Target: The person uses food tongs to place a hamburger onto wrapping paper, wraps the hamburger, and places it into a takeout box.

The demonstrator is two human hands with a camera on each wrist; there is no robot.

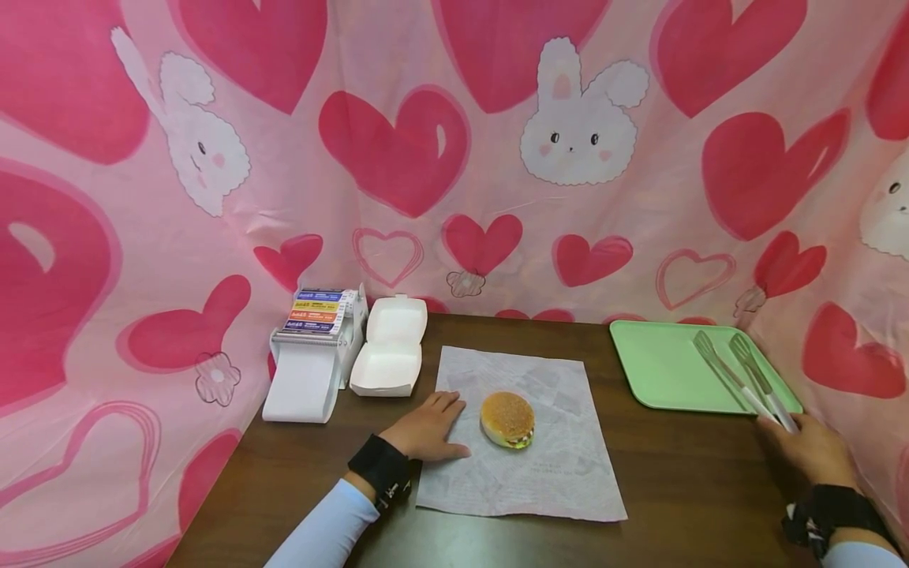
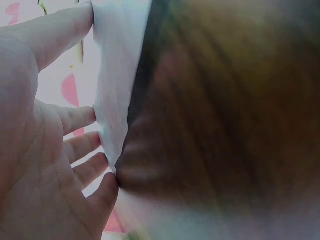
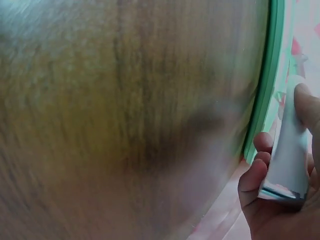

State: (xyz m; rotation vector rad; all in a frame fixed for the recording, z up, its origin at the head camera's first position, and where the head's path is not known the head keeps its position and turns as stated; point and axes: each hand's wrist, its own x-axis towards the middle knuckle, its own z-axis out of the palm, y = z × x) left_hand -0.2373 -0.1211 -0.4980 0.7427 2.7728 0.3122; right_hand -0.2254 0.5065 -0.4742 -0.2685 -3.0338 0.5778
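Observation:
My left hand (image 1: 428, 427) rests with spread fingers on the left edge of a sheet of printed wrapping paper (image 1: 561, 426). In the left wrist view its fingertips touch the paper's (image 2: 117, 65) edge. On the sheet, just right of that hand and apart from it, lies a burger (image 1: 507, 420) in a sesame bun. Over at the right, my right hand (image 1: 813, 448) grips the handle end of a pair of tongs (image 1: 746, 390) with slotted heads. Those heads lie over the green tray (image 1: 660, 371). The right wrist view shows thumb and fingers around the pale handle (image 3: 287, 155).
At the back left stands a white dispenser (image 1: 307, 347) with colourful labels and a white strip hanging from its front. Beside it sits an open white clamshell box (image 1: 387, 367). A pink heart-and-rabbit curtain (image 1: 490, 173) encloses the brown table (image 1: 682, 473) at the back and sides.

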